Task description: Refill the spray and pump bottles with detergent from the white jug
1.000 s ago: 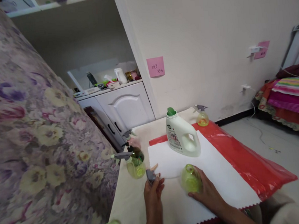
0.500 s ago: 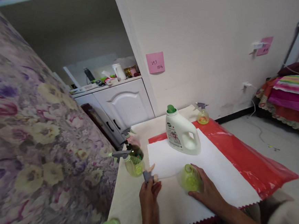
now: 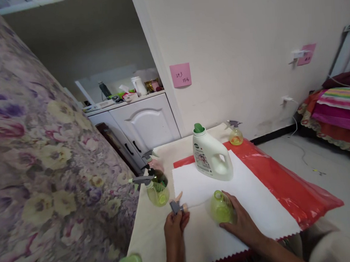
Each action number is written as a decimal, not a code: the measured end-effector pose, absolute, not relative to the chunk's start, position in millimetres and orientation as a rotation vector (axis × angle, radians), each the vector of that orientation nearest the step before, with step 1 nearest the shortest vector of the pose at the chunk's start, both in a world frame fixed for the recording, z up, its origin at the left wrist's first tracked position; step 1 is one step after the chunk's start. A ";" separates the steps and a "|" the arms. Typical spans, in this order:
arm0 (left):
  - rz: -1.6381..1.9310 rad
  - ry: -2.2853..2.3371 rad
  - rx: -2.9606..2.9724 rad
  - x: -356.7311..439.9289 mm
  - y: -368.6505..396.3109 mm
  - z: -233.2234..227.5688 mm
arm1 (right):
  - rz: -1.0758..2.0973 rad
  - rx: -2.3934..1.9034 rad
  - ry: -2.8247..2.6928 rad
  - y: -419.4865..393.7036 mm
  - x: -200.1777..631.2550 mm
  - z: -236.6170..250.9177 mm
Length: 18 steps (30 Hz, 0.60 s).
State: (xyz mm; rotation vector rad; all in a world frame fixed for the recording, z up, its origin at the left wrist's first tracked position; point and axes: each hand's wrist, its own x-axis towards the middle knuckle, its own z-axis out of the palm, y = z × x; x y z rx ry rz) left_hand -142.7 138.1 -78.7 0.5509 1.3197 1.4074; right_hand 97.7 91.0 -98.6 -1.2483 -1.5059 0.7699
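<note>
Right hand (image 3: 241,222) grips the translucent green plastic bottle (image 3: 220,208) tilted on the white cloth (image 3: 253,197), steadying it, while left hand (image 3: 174,227) pinches its detached grey trigger sprayer head (image 3: 176,205).

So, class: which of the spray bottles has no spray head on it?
The green bottle under the right hand; its neck is open, while the others wear grey trigger heads.

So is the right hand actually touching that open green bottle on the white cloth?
Touching. The head view shows the right hand wrapped against the green bottle, fingers on its side, no gap.
</note>
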 end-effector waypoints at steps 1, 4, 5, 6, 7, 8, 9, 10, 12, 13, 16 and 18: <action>1.400 1.313 0.557 -141.4 138.9 -78.6 | 0.773 -1.243 -1.507 91.0 97.6 -99.6; 1.384 1.304 0.576 -138.6 144.0 -78.4 | 0.783 -1.235 -1.513 90.8 97.3 -101.0; 1.385 1.308 0.578 -138.2 146.5 -78.4 | 0.788 -1.234 -1.515 90.7 97.4 -100.9; 1.387 1.315 0.577 -137.9 149.0 -78.6 | 0.792 -1.232 -1.519 90.7 97.5 -100.5; 1.389 1.323 0.576 -137.7 151.3 -78.8 | 0.795 -1.228 -1.523 90.6 97.6 -100.0; 1.392 1.330 0.575 -137.4 153.4 -79.0 | 0.796 -1.222 -1.527 90.6 97.8 -99.6; 1.393 1.336 0.576 -137.0 154.9 -79.2 | 0.797 -1.217 -1.529 90.6 97.9 -99.4; 1.394 1.340 0.581 -136.5 155.9 -79.4 | 0.796 -1.215 -1.531 90.6 98.0 -99.5; 1.390 1.353 0.596 -135.1 156.3 -79.2 | 0.791 -1.217 -1.532 90.6 98.1 -100.5; 1.386 1.361 0.606 -134.4 155.8 -78.8 | 0.788 -1.223 -1.532 90.7 98.0 -101.2; 1.341 1.414 0.662 -133.0 152.5 -75.4 | 0.792 -1.240 -1.541 91.0 97.8 -103.3; 1.231 1.550 0.833 -132.9 149.3 -71.1 | 0.797 -1.246 -1.546 91.3 97.9 -104.0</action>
